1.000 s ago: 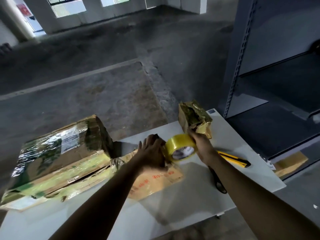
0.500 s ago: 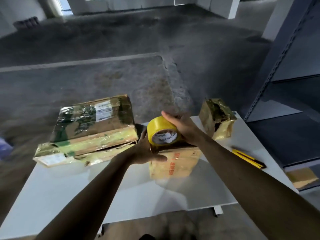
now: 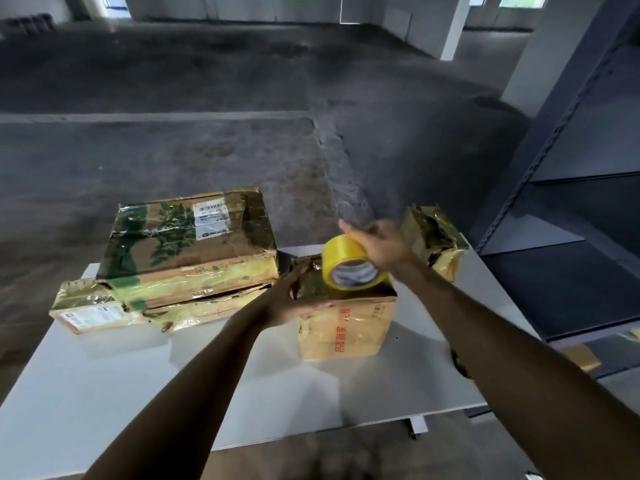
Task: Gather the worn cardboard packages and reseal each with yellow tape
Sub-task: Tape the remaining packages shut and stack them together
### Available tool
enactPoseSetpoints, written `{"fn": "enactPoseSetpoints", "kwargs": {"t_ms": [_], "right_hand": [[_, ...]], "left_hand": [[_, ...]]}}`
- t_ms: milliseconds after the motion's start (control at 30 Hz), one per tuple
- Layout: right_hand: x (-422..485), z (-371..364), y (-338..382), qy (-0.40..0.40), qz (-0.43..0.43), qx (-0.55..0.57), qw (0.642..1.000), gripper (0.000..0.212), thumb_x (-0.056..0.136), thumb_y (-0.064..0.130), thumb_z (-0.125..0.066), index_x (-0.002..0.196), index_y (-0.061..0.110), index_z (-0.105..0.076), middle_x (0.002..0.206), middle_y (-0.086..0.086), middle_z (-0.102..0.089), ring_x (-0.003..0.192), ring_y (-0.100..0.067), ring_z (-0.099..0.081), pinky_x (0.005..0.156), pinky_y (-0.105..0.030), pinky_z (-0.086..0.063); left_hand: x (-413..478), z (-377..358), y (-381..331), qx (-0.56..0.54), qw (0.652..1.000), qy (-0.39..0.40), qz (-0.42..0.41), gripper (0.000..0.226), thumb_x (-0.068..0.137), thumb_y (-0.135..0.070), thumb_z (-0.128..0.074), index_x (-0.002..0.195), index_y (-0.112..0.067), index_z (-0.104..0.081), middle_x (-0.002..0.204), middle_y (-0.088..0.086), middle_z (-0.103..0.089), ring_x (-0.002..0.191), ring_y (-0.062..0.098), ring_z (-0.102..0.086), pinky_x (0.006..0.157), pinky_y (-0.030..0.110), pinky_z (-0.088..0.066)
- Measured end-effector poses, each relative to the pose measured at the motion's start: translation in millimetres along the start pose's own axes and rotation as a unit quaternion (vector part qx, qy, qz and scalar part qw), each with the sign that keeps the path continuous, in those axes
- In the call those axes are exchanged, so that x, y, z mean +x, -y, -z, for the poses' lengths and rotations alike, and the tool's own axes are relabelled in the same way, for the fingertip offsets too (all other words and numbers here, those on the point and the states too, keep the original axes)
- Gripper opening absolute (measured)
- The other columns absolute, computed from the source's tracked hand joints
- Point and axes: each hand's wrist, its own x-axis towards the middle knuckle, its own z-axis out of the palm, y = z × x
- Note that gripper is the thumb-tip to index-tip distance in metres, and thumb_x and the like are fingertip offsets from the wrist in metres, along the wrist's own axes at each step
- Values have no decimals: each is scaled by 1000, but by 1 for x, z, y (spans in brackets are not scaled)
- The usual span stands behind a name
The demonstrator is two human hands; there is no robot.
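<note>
A worn cardboard box with red print (image 3: 346,330) stands on the white table (image 3: 104,393). My left hand (image 3: 294,299) grips its top left edge, thumb along the front rim. My right hand (image 3: 377,245) holds a roll of yellow tape (image 3: 349,268) on the box's top. To the left, a large taped box with green leaf print (image 3: 187,244) lies on a flatter taped package (image 3: 104,310). A small crumpled taped package (image 3: 433,240) stands behind my right wrist.
A dark grey metal shelf unit (image 3: 571,202) rises at the right, close to the table's edge. Bare concrete floor (image 3: 207,98) stretches beyond the table. A piece of cardboard (image 3: 581,355) lies on the floor under the shelf. My right forearm hides the table's right part.
The box with red print now stands more upright under my hands. The tape roll has shifted to the right on its top. My view has tilted upward and to the right.
</note>
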Motion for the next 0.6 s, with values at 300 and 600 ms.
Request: {"fn": "enactPoseSetpoints", "kwargs": {"t_ms": [300,600], "right_hand": [[-3,52,-27,-46,-38,-16,998,42,89,44,-70,56,22,-55,49,14,-54,54,-3,-53,56,-19,-39],[-14,55,-60,-44,-107,303,946,29,82,39,-78,79,12,-67,79,-3,-73,80,-21,-72,72,-33,-59]], "left_hand": [[1,12,-32,268,962,0,55,105,73,-65,-74,156,-34,-17,164,-1,11,151,31,9,121,53,-11],[55,-41,-76,428,902,58,-15,127,68,-90,-50,157,-24,13,164,5,18,149,21,22,117,51,16]]}}
